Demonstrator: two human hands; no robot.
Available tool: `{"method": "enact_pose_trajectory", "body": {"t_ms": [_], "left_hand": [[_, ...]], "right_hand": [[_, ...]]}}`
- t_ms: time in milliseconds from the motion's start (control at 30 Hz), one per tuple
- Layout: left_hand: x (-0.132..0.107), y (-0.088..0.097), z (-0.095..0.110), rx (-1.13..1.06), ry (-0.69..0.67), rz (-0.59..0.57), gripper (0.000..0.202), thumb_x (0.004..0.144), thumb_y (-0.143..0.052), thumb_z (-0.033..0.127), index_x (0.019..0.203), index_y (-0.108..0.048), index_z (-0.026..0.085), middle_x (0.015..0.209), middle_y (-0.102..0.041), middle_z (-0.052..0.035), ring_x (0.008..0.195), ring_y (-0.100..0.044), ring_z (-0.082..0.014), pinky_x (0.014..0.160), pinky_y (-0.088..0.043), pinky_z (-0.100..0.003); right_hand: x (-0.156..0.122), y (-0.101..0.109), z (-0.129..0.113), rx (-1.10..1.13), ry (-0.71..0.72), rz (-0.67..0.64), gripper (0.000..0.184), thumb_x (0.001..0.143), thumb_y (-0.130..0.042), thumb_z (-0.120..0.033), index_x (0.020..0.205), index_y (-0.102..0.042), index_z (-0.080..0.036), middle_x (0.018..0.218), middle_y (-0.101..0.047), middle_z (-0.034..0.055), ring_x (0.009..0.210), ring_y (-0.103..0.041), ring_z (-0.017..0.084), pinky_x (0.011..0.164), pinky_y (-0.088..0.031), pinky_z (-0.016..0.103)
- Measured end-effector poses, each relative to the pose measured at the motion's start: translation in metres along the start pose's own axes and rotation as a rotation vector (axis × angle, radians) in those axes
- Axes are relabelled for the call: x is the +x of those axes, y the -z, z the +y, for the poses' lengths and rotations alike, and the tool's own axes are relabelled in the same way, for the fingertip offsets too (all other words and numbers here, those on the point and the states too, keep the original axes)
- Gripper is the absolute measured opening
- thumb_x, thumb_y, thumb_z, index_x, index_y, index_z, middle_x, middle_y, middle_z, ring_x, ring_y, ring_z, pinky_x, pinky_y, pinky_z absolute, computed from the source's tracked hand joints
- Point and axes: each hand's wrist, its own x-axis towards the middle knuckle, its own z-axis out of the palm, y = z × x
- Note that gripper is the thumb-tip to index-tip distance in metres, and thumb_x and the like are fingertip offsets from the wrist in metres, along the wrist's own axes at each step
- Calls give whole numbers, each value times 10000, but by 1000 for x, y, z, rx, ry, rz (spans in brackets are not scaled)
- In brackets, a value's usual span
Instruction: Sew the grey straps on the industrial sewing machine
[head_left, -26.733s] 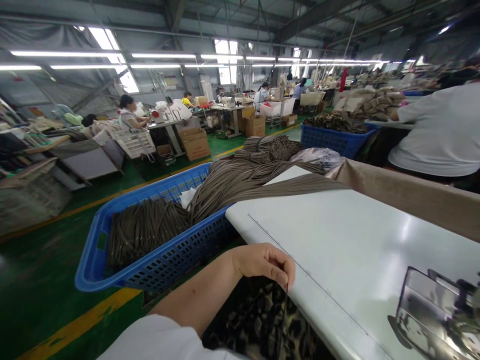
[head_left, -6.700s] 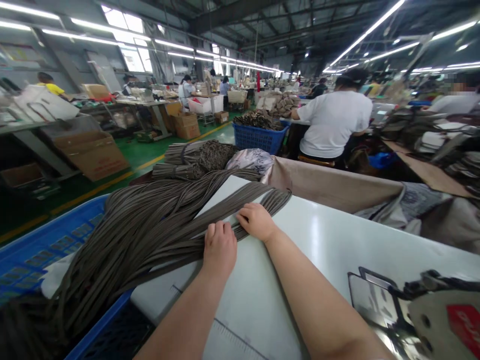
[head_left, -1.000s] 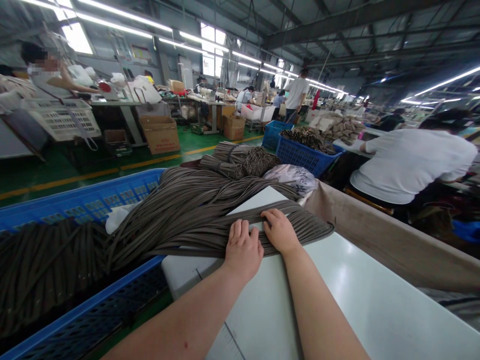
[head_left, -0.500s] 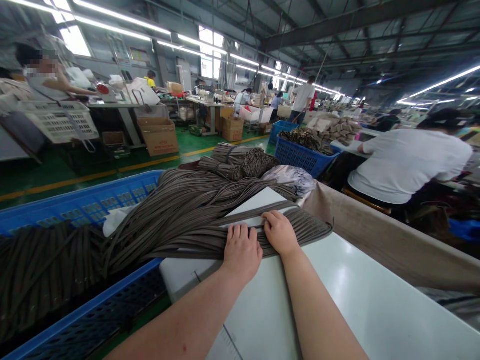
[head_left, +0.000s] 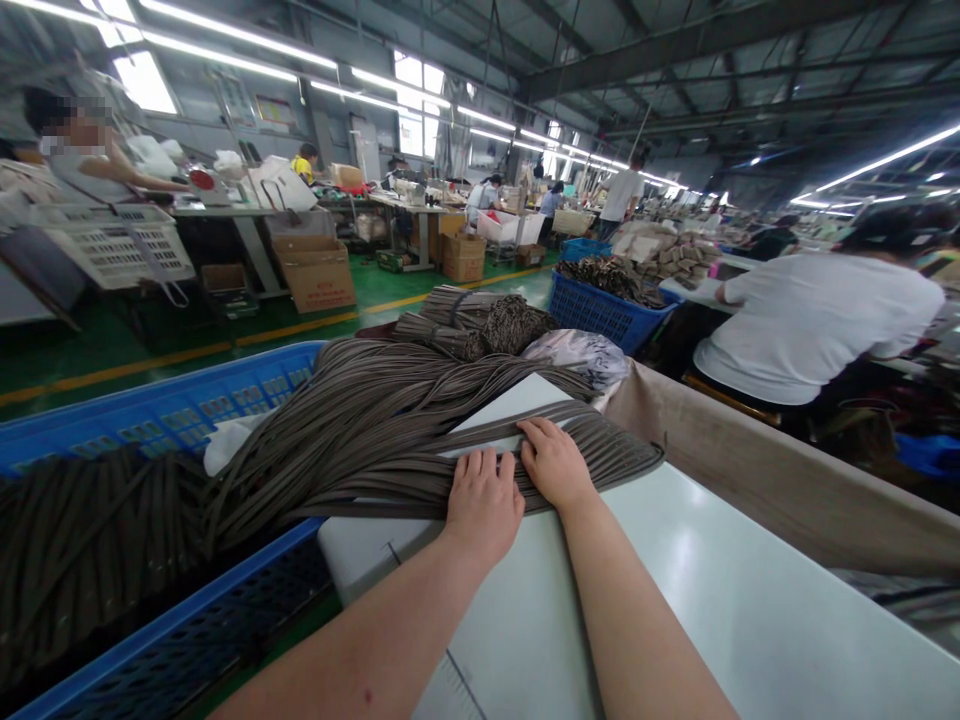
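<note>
A thick bundle of long grey-brown strips (head_left: 390,440) trails from a blue plastic basket (head_left: 187,400) up onto the far left corner of a white table (head_left: 712,600). My left hand (head_left: 484,505) lies palm down on the strips, fingers curled over them. Right beside it, my right hand (head_left: 555,465) presses on the same strips, fingertips hooked over their far edge. The strip ends (head_left: 630,455) fan out to the right of my hands.
Tied bundles of strips (head_left: 465,325) and a crumpled bag (head_left: 585,355) lie beyond the table corner. A beige cloth (head_left: 750,470) runs along the table's far edge. A person in a white shirt (head_left: 810,320) sits behind it. Another blue basket (head_left: 600,310) stands farther back.
Both hands have stayed on the strips; over the last second they shifted only slightly, and the view moved a little.
</note>
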Motion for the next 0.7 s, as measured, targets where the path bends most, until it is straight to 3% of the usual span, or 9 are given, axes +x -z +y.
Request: {"method": "enact_pose_trajectory", "body": {"t_ms": [100, 167, 267, 367, 433, 500, 600, 700], "left_hand": [[0, -2, 0, 0, 15, 10, 253, 932, -564, 225, 1172, -587, 149, 1102, -607, -127, 1070, -545, -317, 988, -451, -500], [0, -6, 0, 13, 25, 31, 359, 922, -573, 231, 1262, -572, 116, 1220, -606, -161, 1125, -544, -320, 1015, -448, -490], [-1, -13, -1, 47, 30, 74, 574, 912, -584, 247, 1438, -475, 46, 1492, -473, -231, 1245, -509, -329, 1072, -430, -474], [-2, -18, -2, 72, 25, 70, 627, 926, -558, 262, 1490, -440, 14, 1540, -443, -241, 1276, -501, -339, 1095, -419, -482], [-2, -18, -1, 80, 20, 56, 593, 940, -538, 265, 1475, -475, 17, 1490, -505, -231, 1278, -505, -343, 1104, -414, -489], [-2, -18, 0, 82, 18, 50, 552, 945, -534, 264, 1440, -523, 20, 1441, -548, -229, 1280, -510, -346, 1110, -413, -490], [-2, -18, 1, 84, 20, 59, 518, 940, -540, 256, 1403, -563, 23, 1409, -572, -231, 1288, -510, -347, 1117, -415, -490], [-3, -22, 1, 95, 12, 78, 519, 948, -525, 249, 1408, -557, 11, 1415, -571, -229, 1324, -491, -344, 1140, -402, -481]], "right_hand": [[0, 1, -1, -9, 0, 4, 369, 980, -480, -203, 1290, -676, -162, 1321, -671, 117, 1201, -601, 222, 1070, -449, 356], [0, 2, -2, -19, -5, 10, 329, 981, -495, -207, 1243, -691, -168, 1264, -689, 115, 1155, -613, 224, 1040, -452, 351], [0, 5, -3, -46, -25, 18, 250, 999, -493, -224, 1088, -721, -171, 1083, -713, 110, 1052, -631, 237, 953, -462, 353], [-1, 6, -4, -71, -38, 18, 288, 1034, -461, -269, 951, -720, -174, 960, -704, 106, 993, -638, 247, 896, -460, 360], [-1, 7, -4, -75, -32, 17, 307, 1050, -460, -316, 987, -725, -175, 1026, -715, 113, 1036, -640, 248, 916, -457, 362], [-1, 6, -5, -73, -13, 15, 336, 1058, -469, -389, 1172, -709, -184, 1249, -693, 126, 1173, -615, 254, 981, -447, 371], [-1, 5, -5, -79, 29, -16, 486, 1059, -443, -506, 1437, -580, -231, 1558, -511, 106, 1403, -485, 266, 1104, -398, 407], [0, 3, -5, -91, 38, -70, 547, 1066, -387, -545, 1486, -547, -233, 1588, -484, 92, 1476, -413, 262, 1164, -358, 424]]}}
